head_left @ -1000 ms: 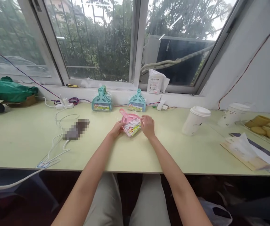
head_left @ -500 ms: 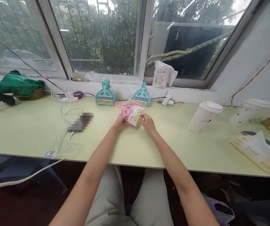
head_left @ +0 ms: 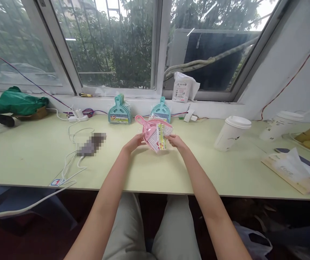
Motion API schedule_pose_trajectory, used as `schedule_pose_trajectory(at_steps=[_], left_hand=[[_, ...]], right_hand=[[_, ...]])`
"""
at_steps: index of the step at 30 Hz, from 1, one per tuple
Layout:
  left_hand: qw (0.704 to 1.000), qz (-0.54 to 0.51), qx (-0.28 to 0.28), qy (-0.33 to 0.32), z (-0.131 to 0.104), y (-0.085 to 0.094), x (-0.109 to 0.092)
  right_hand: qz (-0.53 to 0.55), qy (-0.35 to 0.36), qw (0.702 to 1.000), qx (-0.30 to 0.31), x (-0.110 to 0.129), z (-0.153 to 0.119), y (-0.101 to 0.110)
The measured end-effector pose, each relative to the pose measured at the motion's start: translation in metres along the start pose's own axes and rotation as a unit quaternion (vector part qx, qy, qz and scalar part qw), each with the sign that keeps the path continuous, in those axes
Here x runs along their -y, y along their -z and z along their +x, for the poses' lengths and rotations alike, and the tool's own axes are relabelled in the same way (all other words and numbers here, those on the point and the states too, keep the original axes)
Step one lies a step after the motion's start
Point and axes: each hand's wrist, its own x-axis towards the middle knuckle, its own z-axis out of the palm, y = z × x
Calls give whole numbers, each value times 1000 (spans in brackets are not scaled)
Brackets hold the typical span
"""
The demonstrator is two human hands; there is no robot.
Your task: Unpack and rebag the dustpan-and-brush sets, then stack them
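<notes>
A pink dustpan and brush set [head_left: 151, 133], wrapped in clear plastic with a yellow-green label, is held tilted above the table between my two hands. My left hand [head_left: 135, 142] grips its left edge. On the other side, the fingers of my right hand [head_left: 175, 141] pinch the edge beside the label. Behind it, a teal dustpan set [head_left: 161, 108] leans against the wall, its lower part hidden by the pink one. Further left stands a stack of teal dustpan sets [head_left: 119, 110], also upright against the wall.
Right of my hands stand a lidded paper cup [head_left: 232, 134] and a tissue pack [head_left: 290, 171]. On the left are a pixelated dark object [head_left: 91, 145], white cables [head_left: 70, 159], a power strip [head_left: 78, 118] and a green bag [head_left: 15, 103]. A white package [head_left: 182, 88] sits on the sill.
The pink dustpan set has turned to face me more fully, showing its label upright. My hands have spread slightly apart on its two sides. The camera view has shifted a little.
</notes>
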Motion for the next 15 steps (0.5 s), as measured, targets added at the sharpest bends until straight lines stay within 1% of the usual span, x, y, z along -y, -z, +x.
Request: schedule_pose_trajectory(at_steps=[2,3,5,7,9,11,12,13,15], left_hand=[[1000,22,-11,3,2,4,1],[999,25,-29,1,3,5,2],[995,21,-98,2,7,9,5],[982,-5,-189,17,11,15,7],[954,-64,-293,23,12,25,5],[913,-128,-386,-5,10,40,0],[894,-149,-423,-24,7,49,-3],[878,-161,-448,-42,3,57,-7],[863,-173,-470,-66,-4,70,-12]], right_hand=[[-5,-12,1000,0,-2,1,3],[-6,-14,1000,-12,-3,2,4],[-8,-12,999,-46,-3,5,5],[-19,-9,998,-63,-3,6,5],[-30,-3,997,-66,-2,6,6],[-23,3,997,-69,-2,5,9],[-11,3,997,-77,-2,5,10],[2,2,996,-89,-4,4,12],[14,0,993,-118,-7,5,15]])
